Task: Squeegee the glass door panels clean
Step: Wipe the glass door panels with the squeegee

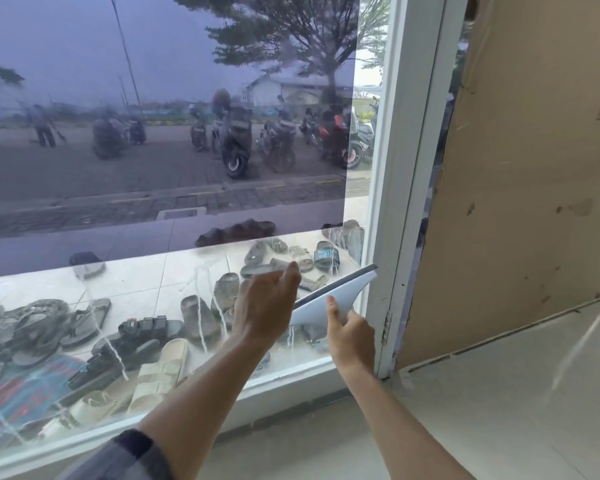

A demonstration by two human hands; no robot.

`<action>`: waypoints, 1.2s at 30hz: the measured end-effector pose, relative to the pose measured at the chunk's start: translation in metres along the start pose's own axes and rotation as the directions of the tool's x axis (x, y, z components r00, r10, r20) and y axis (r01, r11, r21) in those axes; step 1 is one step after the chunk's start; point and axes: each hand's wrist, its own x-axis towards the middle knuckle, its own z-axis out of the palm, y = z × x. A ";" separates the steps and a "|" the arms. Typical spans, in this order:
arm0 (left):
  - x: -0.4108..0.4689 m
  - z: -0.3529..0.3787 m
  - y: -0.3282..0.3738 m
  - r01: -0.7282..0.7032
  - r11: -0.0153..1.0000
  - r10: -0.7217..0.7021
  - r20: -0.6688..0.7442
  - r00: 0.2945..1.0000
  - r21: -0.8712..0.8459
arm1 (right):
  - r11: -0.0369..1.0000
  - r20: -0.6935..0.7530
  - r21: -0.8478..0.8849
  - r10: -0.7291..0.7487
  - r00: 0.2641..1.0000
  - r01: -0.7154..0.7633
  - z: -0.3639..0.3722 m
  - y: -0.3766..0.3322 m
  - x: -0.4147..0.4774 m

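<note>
Squeegee [336, 293], where is it?
Low on the glass door panel [187, 278], blade tilted, its far end just beside the white frame [381, 237]. The right hand [351, 336] pinches its white body, thumb on top.
How will it handle?
Light, stiff plastic, I'd judge, with a soft blade. Wet streaks could make it slippery, so grip the body, not the edge.
And the left hand [265, 306]?
Loosely extended toward the glass, holding nothing.
</note>
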 end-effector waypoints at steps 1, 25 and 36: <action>0.002 0.007 -0.001 -0.004 1.000 0.003 0.002 1.000 0.027 | 1.000 -0.014 0.008 -0.009 1.000 0.009 0.001 0.005 0.003; -0.023 0.052 -0.030 0.035 0.989 -0.065 0.209 0.976 0.147 | 0.999 0.019 -0.043 -0.021 1.000 0.022 -0.011 0.032 -0.013; -0.059 0.072 -0.066 0.160 0.962 -0.218 0.268 0.939 0.221 | 0.979 -0.039 -0.204 -0.009 0.999 0.001 -0.015 0.056 -0.023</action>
